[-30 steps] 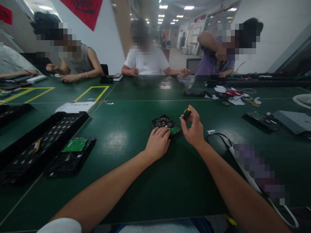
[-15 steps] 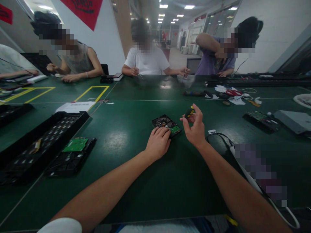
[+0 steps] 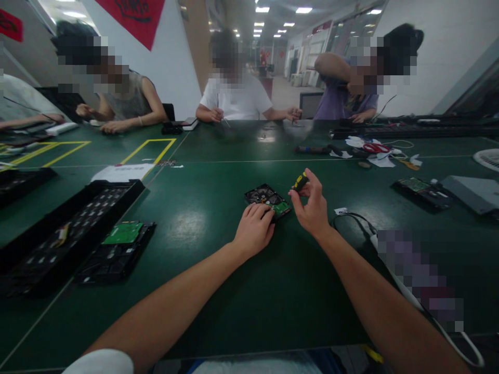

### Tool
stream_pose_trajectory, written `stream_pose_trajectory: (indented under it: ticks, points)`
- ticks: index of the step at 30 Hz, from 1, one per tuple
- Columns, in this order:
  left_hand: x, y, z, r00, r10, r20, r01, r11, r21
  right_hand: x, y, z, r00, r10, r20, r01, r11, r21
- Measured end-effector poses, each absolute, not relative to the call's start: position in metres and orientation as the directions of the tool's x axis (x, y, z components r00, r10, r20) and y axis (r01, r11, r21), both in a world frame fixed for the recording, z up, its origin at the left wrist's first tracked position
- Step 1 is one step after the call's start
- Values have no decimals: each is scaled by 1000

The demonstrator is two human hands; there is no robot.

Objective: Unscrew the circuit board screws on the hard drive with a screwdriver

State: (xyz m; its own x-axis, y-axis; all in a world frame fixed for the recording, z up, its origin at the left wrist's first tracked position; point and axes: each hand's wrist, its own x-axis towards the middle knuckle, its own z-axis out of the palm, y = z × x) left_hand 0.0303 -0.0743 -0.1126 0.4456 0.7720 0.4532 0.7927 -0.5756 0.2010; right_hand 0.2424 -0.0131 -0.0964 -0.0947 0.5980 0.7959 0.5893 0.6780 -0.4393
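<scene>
A black hard drive [image 3: 260,194] with a green circuit board lies on the green table in front of me. My left hand [image 3: 254,222] is closed over its near edge, with fingers bent onto the board side and the thumb hidden. To the right of the drive, my right hand [image 3: 311,203] pinches a short yellow-and-black screwdriver [image 3: 301,181] by its handle, raised above the tabletop. The handle is tilted; I cannot make out its shaft or tip. The screwdriver is apart from the drive.
Left of me lie another hard drive [image 3: 120,244] and a long black tray [image 3: 74,228] with a small item in it. On the right are a third drive [image 3: 423,193], a grey box [image 3: 473,193] and a power strip [image 3: 397,278]. Several people sit across the table.
The screwdriver handle has turned in my right fingers and now shows more of its yellow side. My left hand and the drive stay in place.
</scene>
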Motion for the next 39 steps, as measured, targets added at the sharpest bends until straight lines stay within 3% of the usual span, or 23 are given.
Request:
stream_pose_trajectory:
  ticks: [19, 26, 32, 39]
  points:
    - [30, -74, -118, 345, 796, 498, 838, -500, 218, 243, -14, -97, -106, 571, 814, 635, 669, -386]
    - [30, -73, -120, 317, 810, 493, 854, -470, 222, 243, -13, -97, -120, 595, 795, 580, 691, -430]
    - [30, -74, -118, 320, 820, 475, 860, -462, 218, 243, -13, -98, -104, 552, 827, 622, 685, -379]
    - [30, -74, -118, 322, 813, 485, 860, -466, 209, 245, -11, -100, -115, 590, 799, 579, 693, -429]
